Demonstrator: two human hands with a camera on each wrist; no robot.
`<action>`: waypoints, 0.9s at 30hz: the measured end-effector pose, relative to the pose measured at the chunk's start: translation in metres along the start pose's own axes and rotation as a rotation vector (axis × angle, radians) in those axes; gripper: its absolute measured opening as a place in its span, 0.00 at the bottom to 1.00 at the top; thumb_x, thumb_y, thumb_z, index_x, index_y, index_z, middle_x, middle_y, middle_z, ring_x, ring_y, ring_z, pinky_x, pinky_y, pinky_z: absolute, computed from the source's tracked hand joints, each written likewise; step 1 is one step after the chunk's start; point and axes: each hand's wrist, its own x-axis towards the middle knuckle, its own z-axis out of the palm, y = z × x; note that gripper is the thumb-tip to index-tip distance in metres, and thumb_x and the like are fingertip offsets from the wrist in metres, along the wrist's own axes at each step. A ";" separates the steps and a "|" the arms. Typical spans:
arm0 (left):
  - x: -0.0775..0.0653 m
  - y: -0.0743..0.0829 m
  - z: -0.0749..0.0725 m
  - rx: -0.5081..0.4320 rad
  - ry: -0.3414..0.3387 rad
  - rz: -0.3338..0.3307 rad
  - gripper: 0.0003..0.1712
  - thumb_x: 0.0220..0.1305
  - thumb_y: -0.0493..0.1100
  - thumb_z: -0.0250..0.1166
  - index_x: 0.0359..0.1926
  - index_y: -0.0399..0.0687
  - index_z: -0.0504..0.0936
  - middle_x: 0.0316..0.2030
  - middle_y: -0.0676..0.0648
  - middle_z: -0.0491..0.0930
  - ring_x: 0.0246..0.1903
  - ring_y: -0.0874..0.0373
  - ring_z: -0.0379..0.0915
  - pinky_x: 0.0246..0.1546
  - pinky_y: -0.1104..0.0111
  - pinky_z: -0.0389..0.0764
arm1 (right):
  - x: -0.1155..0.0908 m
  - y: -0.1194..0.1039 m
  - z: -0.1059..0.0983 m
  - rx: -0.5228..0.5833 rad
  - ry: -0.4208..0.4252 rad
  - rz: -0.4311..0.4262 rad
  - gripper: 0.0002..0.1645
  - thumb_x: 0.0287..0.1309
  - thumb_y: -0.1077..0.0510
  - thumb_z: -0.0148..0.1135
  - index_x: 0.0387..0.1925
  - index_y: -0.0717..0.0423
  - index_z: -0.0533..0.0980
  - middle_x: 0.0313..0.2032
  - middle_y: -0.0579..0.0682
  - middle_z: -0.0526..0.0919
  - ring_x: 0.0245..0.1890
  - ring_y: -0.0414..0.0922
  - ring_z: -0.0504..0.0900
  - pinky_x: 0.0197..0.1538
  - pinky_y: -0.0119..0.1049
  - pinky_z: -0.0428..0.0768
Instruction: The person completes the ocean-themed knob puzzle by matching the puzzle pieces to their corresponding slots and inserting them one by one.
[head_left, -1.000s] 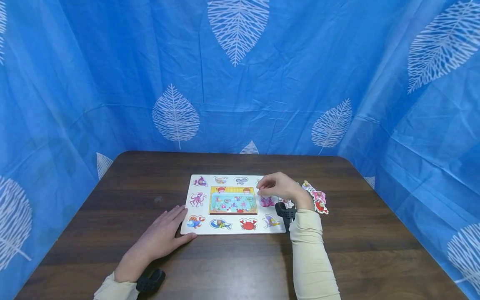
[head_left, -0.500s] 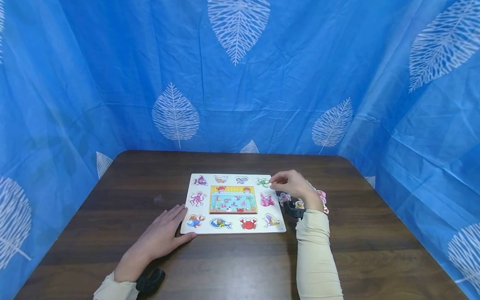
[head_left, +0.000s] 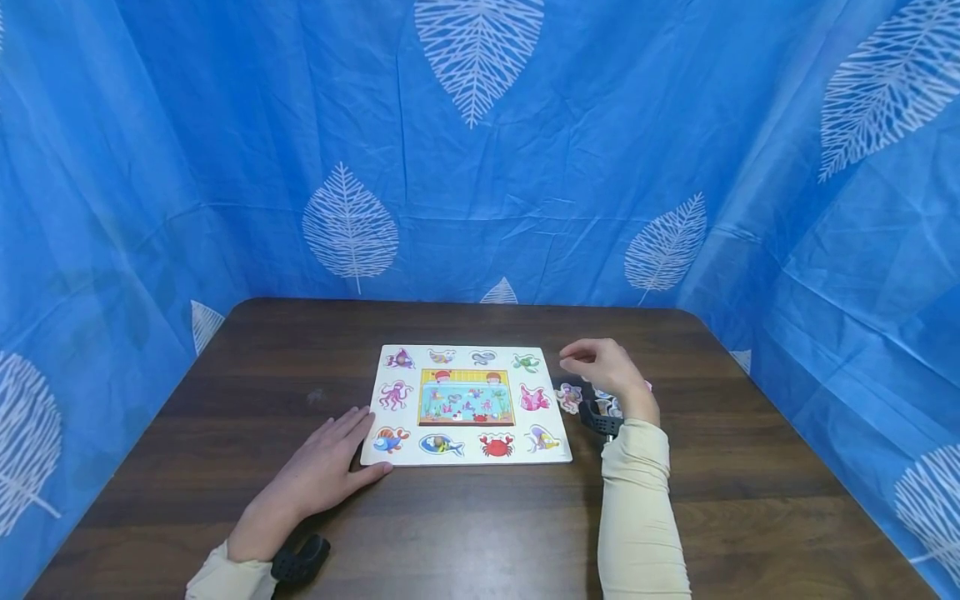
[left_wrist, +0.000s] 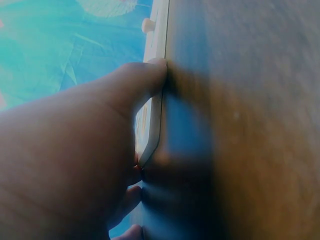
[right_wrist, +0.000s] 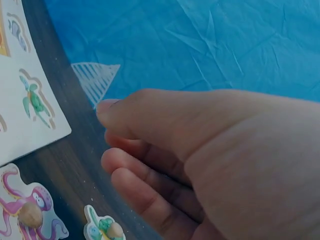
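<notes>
A white wooden puzzle board (head_left: 465,459) with sea-animal pictures round a printed aquarium lies on the table. My left hand (head_left: 318,467) rests at its left edge, fingers extended and thumb along the front left corner. In the left wrist view the thumb (left_wrist: 145,77) touches the board's side. Off the board's right side hovers my right hand (head_left: 606,367), its fingers loosely bent and nothing visible between them. Below it lie loose pieces: an octopus piece (right_wrist: 31,205) with a wooden knob and a turtle piece (right_wrist: 104,227). The hand and wrist partly hide other pieces.
Several board places hold knobbed pieces, such as the blue striped fish (head_left: 441,444). The turtle recess (right_wrist: 35,100) sits at the top right corner. The dark wooden table (head_left: 480,533) reaches back to a blue leaf-print curtain (head_left: 480,208).
My right hand has moved right, off the board's upper right part to beside it, uncovering the turtle and pink pictures. The left hand stays at the board's left edge.
</notes>
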 end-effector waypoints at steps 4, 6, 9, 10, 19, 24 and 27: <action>0.000 0.000 0.000 -0.002 0.001 0.001 0.50 0.65 0.64 0.69 0.74 0.33 0.66 0.73 0.32 0.66 0.74 0.35 0.61 0.73 0.39 0.63 | -0.001 0.003 -0.001 0.003 0.014 0.020 0.19 0.71 0.53 0.64 0.58 0.56 0.82 0.53 0.59 0.86 0.51 0.55 0.83 0.58 0.53 0.83; 0.000 0.001 0.000 -0.003 0.001 0.002 0.50 0.66 0.63 0.69 0.74 0.33 0.66 0.73 0.32 0.66 0.74 0.35 0.60 0.73 0.39 0.63 | -0.002 0.006 -0.002 0.001 0.028 0.030 0.18 0.72 0.54 0.63 0.58 0.57 0.82 0.52 0.59 0.86 0.50 0.55 0.83 0.56 0.52 0.83; -0.001 0.001 -0.001 -0.005 0.004 0.004 0.50 0.66 0.63 0.69 0.74 0.33 0.66 0.73 0.32 0.66 0.74 0.35 0.60 0.72 0.39 0.63 | -0.002 0.009 -0.003 -0.001 0.048 0.058 0.18 0.72 0.55 0.62 0.58 0.59 0.81 0.52 0.61 0.86 0.48 0.55 0.83 0.52 0.49 0.84; -0.001 0.001 -0.001 -0.005 0.006 0.005 0.50 0.66 0.63 0.69 0.74 0.33 0.66 0.73 0.31 0.66 0.74 0.35 0.61 0.72 0.39 0.63 | -0.002 0.011 -0.003 0.000 0.052 0.073 0.18 0.72 0.55 0.61 0.58 0.60 0.81 0.52 0.62 0.85 0.47 0.55 0.83 0.51 0.49 0.84; -0.001 0.000 -0.001 0.007 0.019 0.018 0.49 0.66 0.62 0.69 0.73 0.32 0.67 0.72 0.31 0.67 0.73 0.35 0.61 0.72 0.39 0.64 | -0.006 0.020 -0.004 0.030 0.053 0.158 0.19 0.72 0.57 0.60 0.57 0.65 0.80 0.52 0.65 0.85 0.46 0.57 0.85 0.52 0.50 0.83; 0.000 -0.001 -0.001 0.013 0.018 0.019 0.49 0.66 0.63 0.68 0.73 0.32 0.67 0.72 0.31 0.67 0.73 0.35 0.62 0.72 0.39 0.64 | -0.006 0.024 -0.005 0.099 0.081 0.211 0.20 0.72 0.58 0.60 0.58 0.66 0.79 0.52 0.66 0.85 0.47 0.57 0.86 0.52 0.48 0.84; 0.000 0.000 -0.001 0.012 0.016 0.018 0.49 0.66 0.63 0.68 0.73 0.32 0.67 0.73 0.31 0.67 0.73 0.35 0.61 0.72 0.39 0.64 | -0.007 0.028 -0.007 0.096 0.098 0.228 0.21 0.72 0.57 0.60 0.58 0.67 0.79 0.52 0.66 0.84 0.48 0.56 0.84 0.53 0.48 0.83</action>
